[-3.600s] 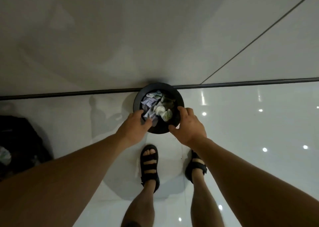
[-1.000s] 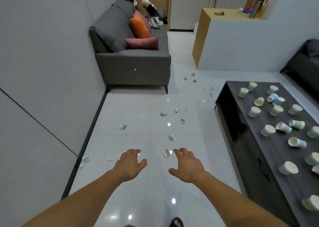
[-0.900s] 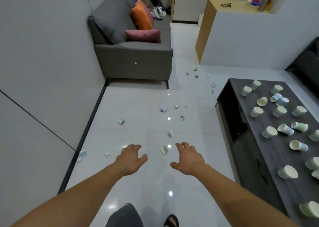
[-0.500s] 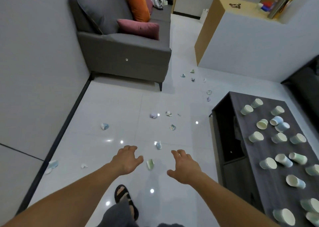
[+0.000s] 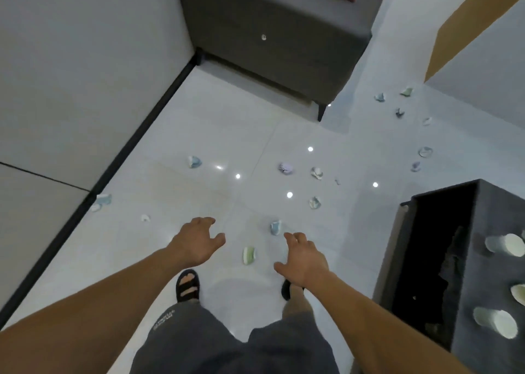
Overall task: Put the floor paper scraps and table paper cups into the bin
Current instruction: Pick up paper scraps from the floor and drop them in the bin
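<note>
A person stands on a glossy white floor (image 5: 216, 135), both arms reaching forward at frame centre, the left hand (image 5: 196, 243) and right hand (image 5: 305, 257) spread wide and empty. Paper scraps dot the floor; a green scrap (image 5: 248, 255) lies between the hands. Paper cups (image 5: 504, 245) rest on the dark table (image 5: 488, 208) at the right edge.

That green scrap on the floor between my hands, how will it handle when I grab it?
The green scrap looks like crumpled paper, so probably very light and easily squashed. On the glossy floor it may skid if nudged. Both hands are empty.
</note>
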